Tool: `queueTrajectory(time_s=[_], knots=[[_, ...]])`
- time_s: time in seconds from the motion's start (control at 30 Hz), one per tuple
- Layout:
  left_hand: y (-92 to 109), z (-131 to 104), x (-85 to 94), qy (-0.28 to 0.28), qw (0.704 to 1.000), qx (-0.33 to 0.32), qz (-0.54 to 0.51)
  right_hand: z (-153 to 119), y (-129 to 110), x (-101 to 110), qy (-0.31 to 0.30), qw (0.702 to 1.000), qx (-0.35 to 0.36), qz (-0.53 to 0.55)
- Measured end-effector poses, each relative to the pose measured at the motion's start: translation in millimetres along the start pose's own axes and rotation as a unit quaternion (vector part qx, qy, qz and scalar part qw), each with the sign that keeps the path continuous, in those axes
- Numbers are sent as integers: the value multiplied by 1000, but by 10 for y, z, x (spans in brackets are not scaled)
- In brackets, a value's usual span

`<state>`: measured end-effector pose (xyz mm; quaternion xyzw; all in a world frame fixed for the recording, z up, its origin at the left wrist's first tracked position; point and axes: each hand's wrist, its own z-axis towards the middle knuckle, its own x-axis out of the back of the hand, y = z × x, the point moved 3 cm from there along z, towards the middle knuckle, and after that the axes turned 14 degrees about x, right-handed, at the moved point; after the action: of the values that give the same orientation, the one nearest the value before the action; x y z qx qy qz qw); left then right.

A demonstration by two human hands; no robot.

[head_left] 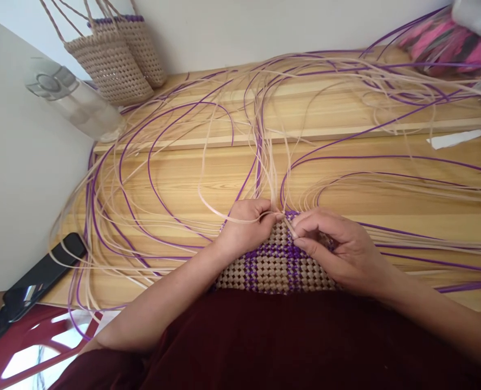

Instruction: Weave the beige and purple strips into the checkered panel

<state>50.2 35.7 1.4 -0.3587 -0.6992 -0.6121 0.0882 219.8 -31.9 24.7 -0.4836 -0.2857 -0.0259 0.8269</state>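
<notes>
A woven panel [273, 265] of beige and purple strands lies at the table's near edge, against my dark red clothing. My left hand [251, 225] is closed at its upper edge, thumb and fingers pinching beige strands. Just to the right, my right hand [338, 244] pinches a short beige strand end [290, 227] between thumb and forefinger, over the panel's top edge. One beige strand [203, 162] loops up and left from my left hand. Long loose purple and beige strands fan out from the panel to the left, away from me and to the right.
Two woven bags [110, 65] stand at the back left by a clear bottle [78, 103]. A black object [49, 271] lies at the left edge. At the back right are a pink bundle in plastic [447, 43] and a white paper strip [462, 138]. A raised wooden ledge [208, 142] crosses the table.
</notes>
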Motion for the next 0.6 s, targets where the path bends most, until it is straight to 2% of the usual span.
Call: queueTrajectory(time_s=[0.07,0.23,0.33,0.5,0.6], knots=[[-15,7,4,-12,1000,9,-13,-12,19,-9,0,1000,-11,12],[-64,44,15,-59,994,49,-79,-80,20,70,-46,995,-52,-65],[-75,57,15,-90,987,71,-116,-97,-24,90,-50,994,-57,-80],[-54,41,-15,-128,980,41,-147,-44,-114,38,23,997,39,-63],[-64,30,-33,-122,977,37,-171,-55,-95,-11,10,999,29,-28]])
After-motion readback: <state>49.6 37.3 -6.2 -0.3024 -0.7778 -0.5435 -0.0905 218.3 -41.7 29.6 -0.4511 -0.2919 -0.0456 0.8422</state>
